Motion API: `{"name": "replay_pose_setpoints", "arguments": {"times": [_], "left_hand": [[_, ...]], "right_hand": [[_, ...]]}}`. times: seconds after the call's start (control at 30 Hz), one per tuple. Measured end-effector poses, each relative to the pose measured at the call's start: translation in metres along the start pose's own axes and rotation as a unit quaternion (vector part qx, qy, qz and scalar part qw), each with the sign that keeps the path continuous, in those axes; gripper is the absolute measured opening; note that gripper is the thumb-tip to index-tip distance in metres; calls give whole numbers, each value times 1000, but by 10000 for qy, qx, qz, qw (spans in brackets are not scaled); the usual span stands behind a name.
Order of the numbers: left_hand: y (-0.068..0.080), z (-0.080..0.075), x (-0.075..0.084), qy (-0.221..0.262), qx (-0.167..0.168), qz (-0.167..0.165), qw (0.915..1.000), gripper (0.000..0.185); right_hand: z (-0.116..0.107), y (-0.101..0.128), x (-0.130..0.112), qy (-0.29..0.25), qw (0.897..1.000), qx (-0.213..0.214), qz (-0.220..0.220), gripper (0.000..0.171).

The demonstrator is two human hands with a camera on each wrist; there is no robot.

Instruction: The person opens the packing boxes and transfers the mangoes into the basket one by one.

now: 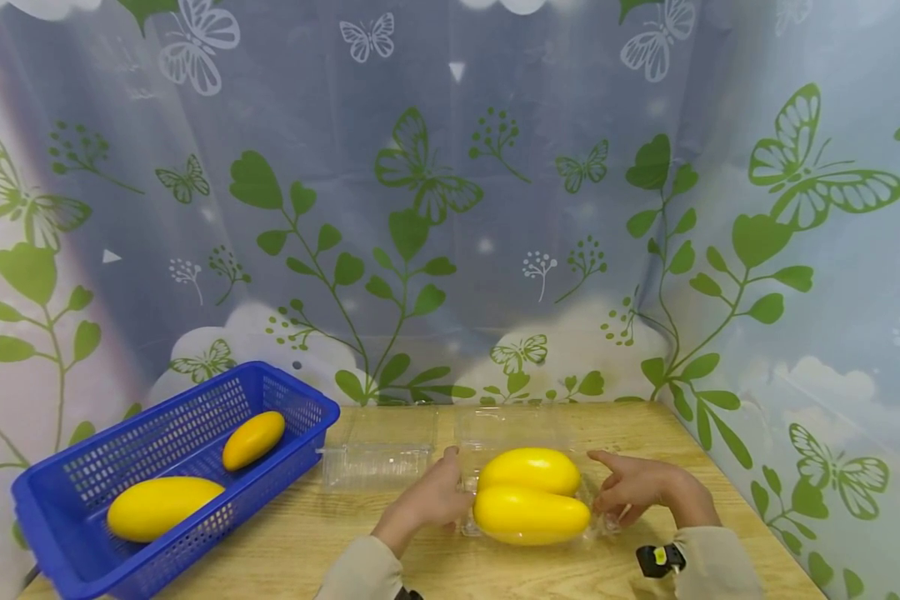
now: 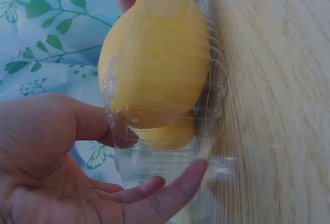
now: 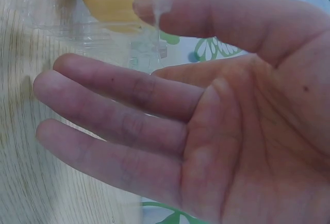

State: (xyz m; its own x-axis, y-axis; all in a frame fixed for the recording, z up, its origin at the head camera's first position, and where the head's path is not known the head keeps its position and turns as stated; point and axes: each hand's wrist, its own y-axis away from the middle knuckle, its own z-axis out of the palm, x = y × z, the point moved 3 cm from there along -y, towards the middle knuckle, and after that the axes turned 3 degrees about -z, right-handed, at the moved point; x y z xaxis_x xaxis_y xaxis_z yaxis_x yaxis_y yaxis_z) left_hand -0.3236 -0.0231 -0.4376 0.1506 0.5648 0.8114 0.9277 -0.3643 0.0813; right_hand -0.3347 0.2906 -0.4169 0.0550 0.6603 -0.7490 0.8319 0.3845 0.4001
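Soft, even, bright light; head view bends at its edges, both wrist views are blurred close-up.

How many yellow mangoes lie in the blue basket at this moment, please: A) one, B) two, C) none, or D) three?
B: the head view shows two yellow mangoes in the blue basket, a larger mango nearer the camera and a smaller mango behind it.
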Motion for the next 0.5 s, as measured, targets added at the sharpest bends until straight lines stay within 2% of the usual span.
{"name": "replay_pose_setpoints", "arguments": {"times": [0.23, 0.5], "left_hand": [[-1, 2, 2, 61, 119, 198, 9997, 86], [-1, 2, 1, -16, 157, 149, 9998, 84]], "right_hand": [[-1, 0, 0, 29, 10000, -17, -6, 94], [-4, 2, -6, 375, 9988, 182, -266, 91]]}}
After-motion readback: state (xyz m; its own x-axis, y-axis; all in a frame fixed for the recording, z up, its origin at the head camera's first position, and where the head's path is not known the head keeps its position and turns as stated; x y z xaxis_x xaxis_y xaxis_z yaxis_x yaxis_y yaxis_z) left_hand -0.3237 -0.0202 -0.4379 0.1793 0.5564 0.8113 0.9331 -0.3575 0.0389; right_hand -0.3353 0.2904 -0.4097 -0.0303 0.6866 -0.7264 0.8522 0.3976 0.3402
